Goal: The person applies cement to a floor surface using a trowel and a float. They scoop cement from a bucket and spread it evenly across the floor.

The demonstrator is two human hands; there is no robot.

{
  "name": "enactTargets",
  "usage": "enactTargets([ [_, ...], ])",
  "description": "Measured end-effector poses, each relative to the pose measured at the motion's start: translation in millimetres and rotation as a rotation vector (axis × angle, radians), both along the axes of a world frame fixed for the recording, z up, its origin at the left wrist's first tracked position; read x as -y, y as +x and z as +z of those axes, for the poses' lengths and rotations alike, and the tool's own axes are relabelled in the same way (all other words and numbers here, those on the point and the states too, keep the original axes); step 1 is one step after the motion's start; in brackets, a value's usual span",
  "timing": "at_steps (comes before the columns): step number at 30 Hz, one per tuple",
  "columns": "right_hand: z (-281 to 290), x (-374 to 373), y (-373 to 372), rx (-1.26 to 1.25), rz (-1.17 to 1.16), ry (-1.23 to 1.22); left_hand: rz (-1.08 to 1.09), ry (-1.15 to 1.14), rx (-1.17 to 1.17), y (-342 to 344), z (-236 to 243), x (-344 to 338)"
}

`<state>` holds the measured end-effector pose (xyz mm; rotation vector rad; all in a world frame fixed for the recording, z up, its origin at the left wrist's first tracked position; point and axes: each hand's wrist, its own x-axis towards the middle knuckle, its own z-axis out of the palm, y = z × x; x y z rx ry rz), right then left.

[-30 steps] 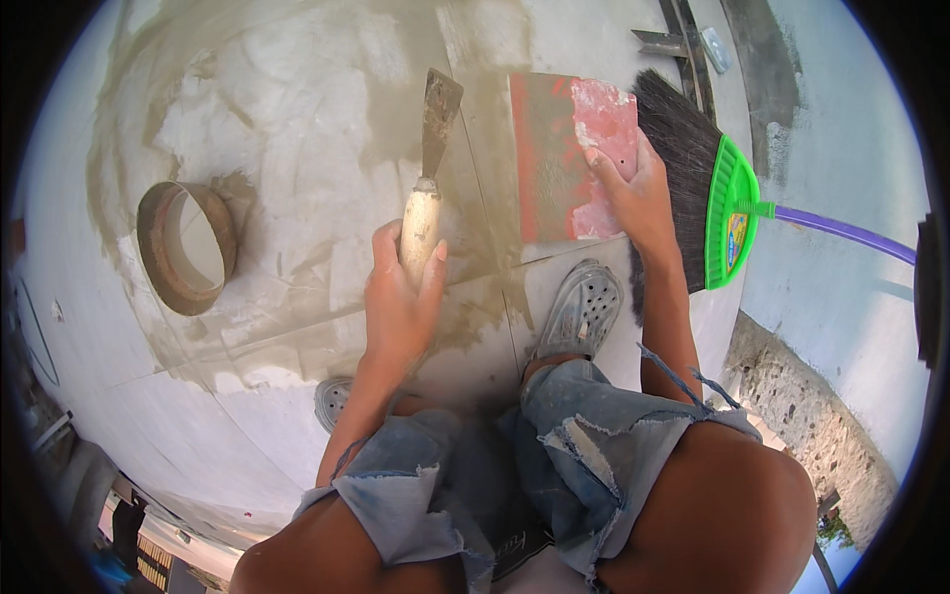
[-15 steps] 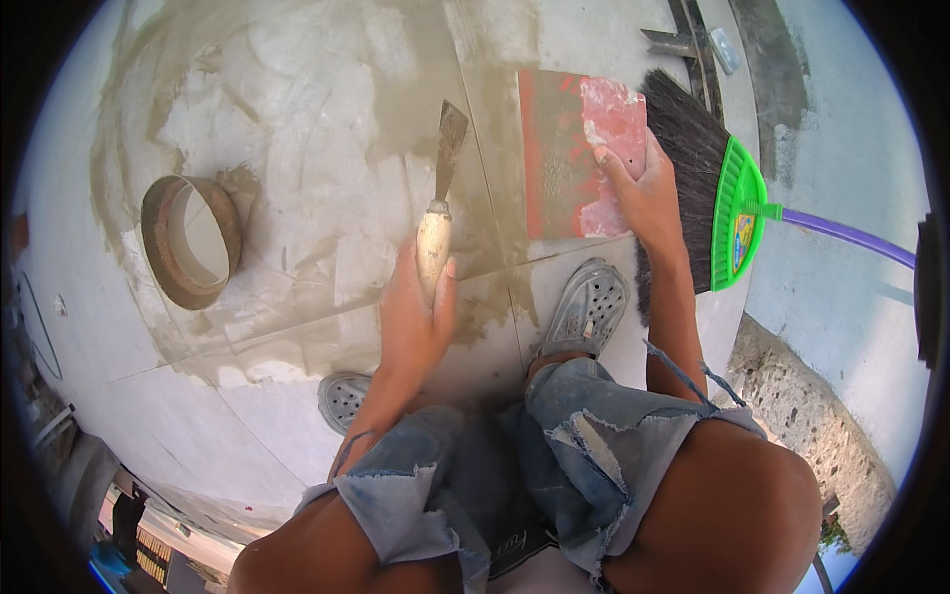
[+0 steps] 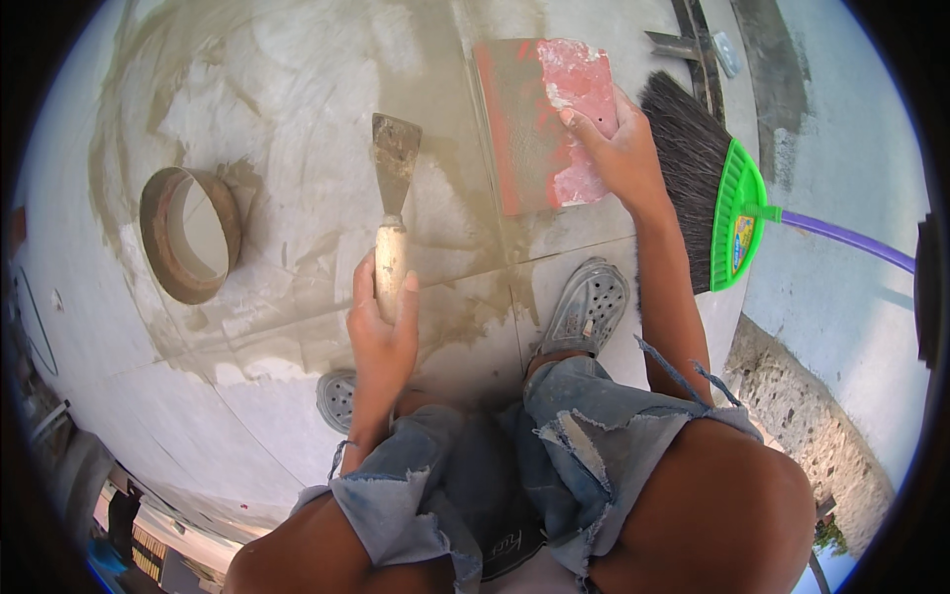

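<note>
My left hand (image 3: 384, 332) is wrapped round the pale wooden handle of a putty knife (image 3: 393, 183), its stained metal blade pointing away from me. To its right, my right hand (image 3: 625, 156) grips the right side of a flat, red rectangular plastic sheet (image 3: 584, 79), thumb on top. Wet grey-brown grout coats the sheet's left part. The sheet lies on or just over the tiled floor (image 3: 297, 59), which is smeared with the same grout along its joints. Beyond the knife, at the left, an open round container (image 3: 230, 218) rests on its grout-streaked surroundings.
A broom (image 3: 737, 213) with dark bristles, a green head and a purple handle lies close to my right forearm. Dark bars (image 3: 701, 54) sit at the far right. My grey clogs (image 3: 584, 309) are planted on the tiles. Rough concrete (image 3: 802, 396) borders the right side.
The red sheet and my right hand have moved left and farther away. My left hand has shifted left and slightly nearer, and the putty knife's blade has turned to show its broad face.
</note>
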<state>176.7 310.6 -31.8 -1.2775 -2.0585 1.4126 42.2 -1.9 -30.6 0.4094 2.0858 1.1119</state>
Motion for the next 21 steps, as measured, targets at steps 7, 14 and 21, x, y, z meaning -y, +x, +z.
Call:
enactTargets([
  [7,20,5,20,0.028,-0.102,0.012,0.026,-0.005,0.049,-5,11,8],
  [14,-7,9,24,-0.076,-0.092,-0.04,0.015,0.015,0.064,-3,6,10],
  [21,9,16,8,0.033,-0.058,0.025,0.02,0.03,0.072,-2,5,10],
])
